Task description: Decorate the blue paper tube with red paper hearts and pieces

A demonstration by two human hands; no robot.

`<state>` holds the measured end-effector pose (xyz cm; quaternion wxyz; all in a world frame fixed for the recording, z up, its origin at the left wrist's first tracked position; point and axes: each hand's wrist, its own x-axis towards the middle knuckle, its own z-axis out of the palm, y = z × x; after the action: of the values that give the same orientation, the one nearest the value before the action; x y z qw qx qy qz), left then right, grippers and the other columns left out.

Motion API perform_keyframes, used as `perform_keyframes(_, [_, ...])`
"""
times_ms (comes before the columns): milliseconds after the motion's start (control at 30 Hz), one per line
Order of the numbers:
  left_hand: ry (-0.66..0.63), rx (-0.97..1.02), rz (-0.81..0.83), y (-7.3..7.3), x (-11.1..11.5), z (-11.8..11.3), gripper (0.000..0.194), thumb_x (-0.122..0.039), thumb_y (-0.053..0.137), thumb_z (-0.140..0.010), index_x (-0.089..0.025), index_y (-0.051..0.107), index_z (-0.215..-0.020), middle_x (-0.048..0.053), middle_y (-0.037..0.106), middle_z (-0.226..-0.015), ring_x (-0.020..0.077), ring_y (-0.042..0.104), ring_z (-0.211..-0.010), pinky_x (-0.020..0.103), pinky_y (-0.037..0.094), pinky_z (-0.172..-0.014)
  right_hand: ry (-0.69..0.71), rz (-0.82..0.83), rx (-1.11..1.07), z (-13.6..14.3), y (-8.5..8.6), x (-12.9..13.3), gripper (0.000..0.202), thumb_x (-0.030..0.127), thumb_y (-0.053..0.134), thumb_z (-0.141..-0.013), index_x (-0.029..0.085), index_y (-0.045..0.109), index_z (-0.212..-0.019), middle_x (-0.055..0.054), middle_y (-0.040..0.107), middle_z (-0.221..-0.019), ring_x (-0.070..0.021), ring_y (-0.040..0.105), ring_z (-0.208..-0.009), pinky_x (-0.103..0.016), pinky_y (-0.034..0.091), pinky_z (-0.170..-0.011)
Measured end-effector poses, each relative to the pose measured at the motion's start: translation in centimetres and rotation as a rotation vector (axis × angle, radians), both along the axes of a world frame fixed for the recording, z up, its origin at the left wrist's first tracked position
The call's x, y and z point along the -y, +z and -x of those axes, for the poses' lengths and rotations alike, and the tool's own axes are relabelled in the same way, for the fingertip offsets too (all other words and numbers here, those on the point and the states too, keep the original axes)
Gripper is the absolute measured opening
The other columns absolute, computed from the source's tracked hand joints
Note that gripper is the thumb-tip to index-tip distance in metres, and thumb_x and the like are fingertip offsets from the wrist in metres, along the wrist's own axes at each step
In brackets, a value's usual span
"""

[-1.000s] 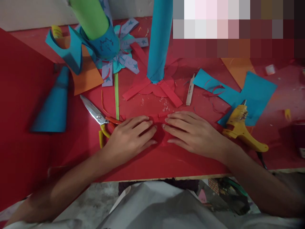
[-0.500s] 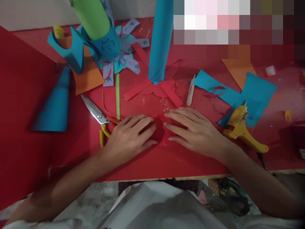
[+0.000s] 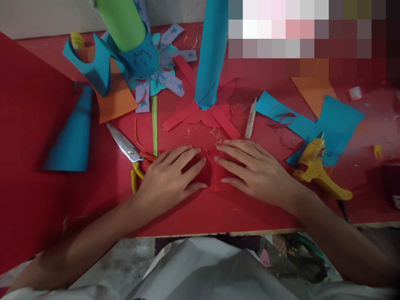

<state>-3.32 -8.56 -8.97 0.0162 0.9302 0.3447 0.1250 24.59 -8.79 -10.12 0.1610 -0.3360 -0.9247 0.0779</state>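
Note:
My left hand (image 3: 175, 175) lies palm down with its fingers spread over red paper (image 3: 217, 181) on the red table. Opposite it, my right hand (image 3: 253, 171) rests flat on the same paper, fingers stretched toward the left one. A narrow gap parts the fingertips, and most of the paper is hidden under both hands. Scissors (image 3: 125, 146) with red and yellow handles lie beside my left hand, which covers part of them. Just beyond the hands stands a blue paper tube (image 3: 209, 62) on a red flower-shaped paper base (image 3: 215, 118).
A yellow glue gun (image 3: 318, 166) lies right of my right forearm, partly on blue paper (image 3: 339, 121). A pale marker-like stick (image 3: 251, 118) is nearer the middle. Leftward are a blue paper cone (image 3: 71, 137), orange paper (image 3: 117, 96) and a green tube (image 3: 123, 25) in a blue band.
Both hands stay flat on the red paper. The fingers of my left hand have shifted and spread slightly; the rest looks the same.

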Motion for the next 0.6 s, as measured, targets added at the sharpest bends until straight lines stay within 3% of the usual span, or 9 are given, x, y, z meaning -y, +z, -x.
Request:
perform_keyframes(367, [-0.015, 0.022, -0.001, 0.08, -0.06, -0.12, 0.040, -0.046, 0.067, -0.103, -0.016, 0.075, -0.127, 0.014, 0.075, -0.137, 0.0331, 0.073, -0.124, 0.049, 0.064, -0.099, -0.010, 0.034, -0.022, 0.10, 0.03, 0.06, 0.038, 0.027, 0.065, -0.104, 0.018, 0.071, -0.140, -0.017, 0.069, -0.149, -0.0342, 0.061, -0.143, -0.056, 0.053, -0.118])
perform_keyframes(600, [-0.018, 0.019, -0.021, 0.07, -0.09, -0.12, 0.041, -0.048, 0.064, -0.105, -0.016, 0.075, -0.126, 0.013, 0.076, -0.137, 0.0319, 0.073, -0.124, 0.048, 0.062, -0.101, -0.002, 0.030, -0.018, 0.01, -0.08, 0.06, 0.041, 0.031, 0.062, -0.106, 0.013, 0.069, -0.142, -0.019, 0.067, -0.151, -0.0346, 0.061, -0.144, -0.055, 0.055, -0.118])
